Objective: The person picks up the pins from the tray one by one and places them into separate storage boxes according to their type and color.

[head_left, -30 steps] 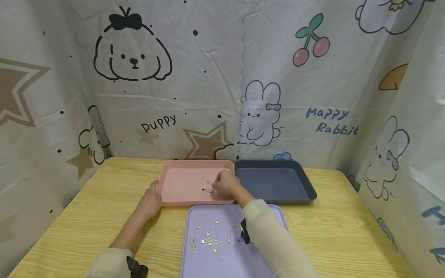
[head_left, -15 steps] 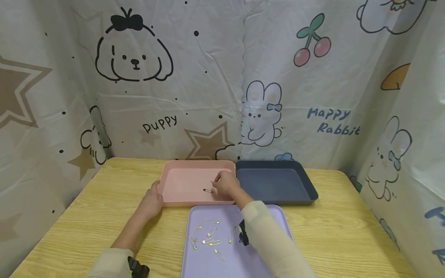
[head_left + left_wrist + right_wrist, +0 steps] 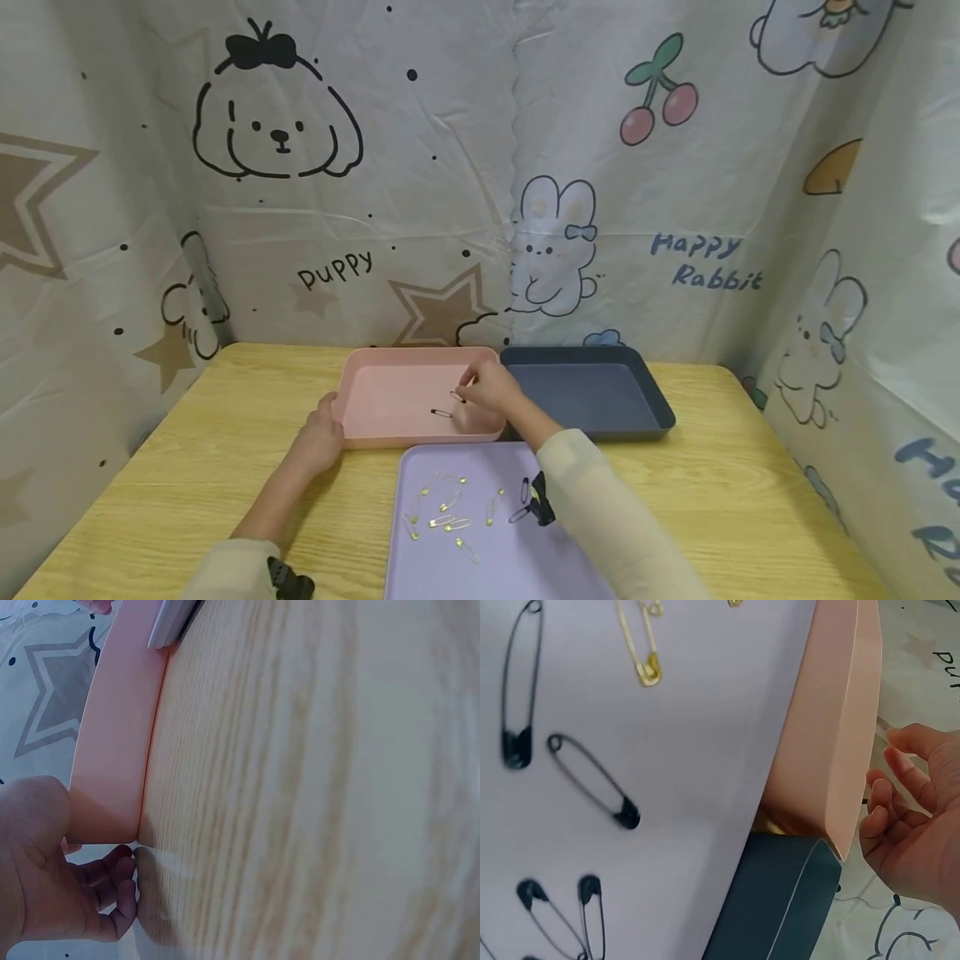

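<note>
"So, your grip?"
"My left hand (image 3: 318,437) holds the pink tray (image 3: 390,396); over it is my right hand (image 3: 491,388), a black safety pin (image 3: 458,397) at the fingertips, pinched or loose I can't tell."
"Nearer?"
"Gold safety pins (image 3: 435,523) on the lilac tray (image 3: 431,577)."

We wear long cream sleeves, plain and pale. The right sleeve (image 3: 615,517) shows along much of its length, with soft creases and a loose, rounded cuff; the left sleeve (image 3: 234,573) shows only near its own cuff. Both cuffs stop short of the wrist, so our forearms show below them. A small black camera (image 3: 291,580), chunky in outline, sits against the left cuff, and another black camera (image 3: 542,500) sits beside the right one. Our left hand (image 3: 318,437) and right hand (image 3: 487,387) are bare.
</note>
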### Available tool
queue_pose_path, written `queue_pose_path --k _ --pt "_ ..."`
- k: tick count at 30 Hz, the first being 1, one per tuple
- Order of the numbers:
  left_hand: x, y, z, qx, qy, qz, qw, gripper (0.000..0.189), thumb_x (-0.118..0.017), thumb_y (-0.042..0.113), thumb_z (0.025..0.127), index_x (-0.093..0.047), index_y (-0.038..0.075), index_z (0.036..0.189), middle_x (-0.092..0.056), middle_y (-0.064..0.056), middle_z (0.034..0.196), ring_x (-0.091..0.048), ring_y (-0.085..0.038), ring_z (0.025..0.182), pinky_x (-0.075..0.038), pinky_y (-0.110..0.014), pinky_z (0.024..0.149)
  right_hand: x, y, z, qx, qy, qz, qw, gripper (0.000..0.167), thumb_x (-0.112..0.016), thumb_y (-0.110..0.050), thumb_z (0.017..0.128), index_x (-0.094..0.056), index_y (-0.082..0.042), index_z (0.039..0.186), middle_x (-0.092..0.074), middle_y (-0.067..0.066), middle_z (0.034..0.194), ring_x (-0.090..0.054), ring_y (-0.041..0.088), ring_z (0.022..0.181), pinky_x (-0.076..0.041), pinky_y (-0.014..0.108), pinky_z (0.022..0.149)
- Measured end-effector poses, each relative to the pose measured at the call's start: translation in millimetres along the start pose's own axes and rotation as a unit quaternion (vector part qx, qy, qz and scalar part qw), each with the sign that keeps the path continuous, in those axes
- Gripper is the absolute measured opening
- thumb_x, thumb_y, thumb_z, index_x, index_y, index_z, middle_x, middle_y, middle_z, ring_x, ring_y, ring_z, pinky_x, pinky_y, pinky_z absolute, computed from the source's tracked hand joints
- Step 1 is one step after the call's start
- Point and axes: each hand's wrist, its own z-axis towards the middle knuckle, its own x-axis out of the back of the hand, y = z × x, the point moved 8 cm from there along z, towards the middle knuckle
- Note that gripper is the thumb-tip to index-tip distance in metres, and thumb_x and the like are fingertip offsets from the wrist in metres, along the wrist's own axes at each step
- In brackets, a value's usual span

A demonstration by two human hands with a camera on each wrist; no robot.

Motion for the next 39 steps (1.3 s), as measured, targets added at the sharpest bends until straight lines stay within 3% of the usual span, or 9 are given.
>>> queue_pose_path --k 6,14,26,39 --pt "0.3 0.9 -1.0 0.000 -0.001 0.000 1.0000 0.054 -0.026 0.007 0.093 -0.011 -0.013 0.140 -0.040 -0.045 0.119 -0.052 -0.046 0.100 -0.043 -0.058 0.087 5 -3 -8.2 0.015 -0.005 0.003 0.9999 0.011 -0.069 -0.020 0.081 -0.072 -0.009 0.081 -0.061 -0.001 0.064 -0.046 0.008 0.053 -0.036 0.020 0.049" --pt "2.1 1.4 0.5 -0.001 0.003 0.004 1.0000 0.054 -0.027 0.007 0.092 -0.012 -0.013 0.140 -0.041 -0.045 0.117 -0.054 -0.042 0.091 -0.045 -0.055 0.081 16 1 -23.1 0.029 -0.009 0.020 0.9993 0.012 -0.068 -0.020 0.081 -0.069 -0.009 0.081 -0.052 -0.003 0.062 -0.043 0.009 0.054 -0.034 0.021 0.049" --pt "-0.8 -0.1 1.2 0.001 -0.010 0.004 0.9999 0.054 -0.025 0.007 0.092 -0.010 -0.014 0.140 -0.041 -0.045 0.116 -0.051 -0.034 0.079 -0.046 -0.046 0.069 28 28 -50.7 0.000 -0.013 0.040 0.9991 0.011 -0.068 -0.020 0.083 -0.067 -0.010 0.080 -0.055 -0.001 0.068 -0.047 0.010 0.063 -0.038 0.022 0.054" --pt "-0.7 0.5 1.4 0.000 -0.001 0.011 0.9999 0.054 -0.026 0.007 0.092 -0.011 -0.014 0.139 -0.041 -0.045 0.117 -0.053 -0.045 0.095 -0.045 -0.055 0.081 36 60 -87.0 -0.002 -0.017 0.048 0.9987 0.010 -0.070 -0.020 0.081 -0.067 -0.010 0.081 -0.060 -0.001 0.073 -0.049 0.010 0.066 -0.042 0.023 0.058"
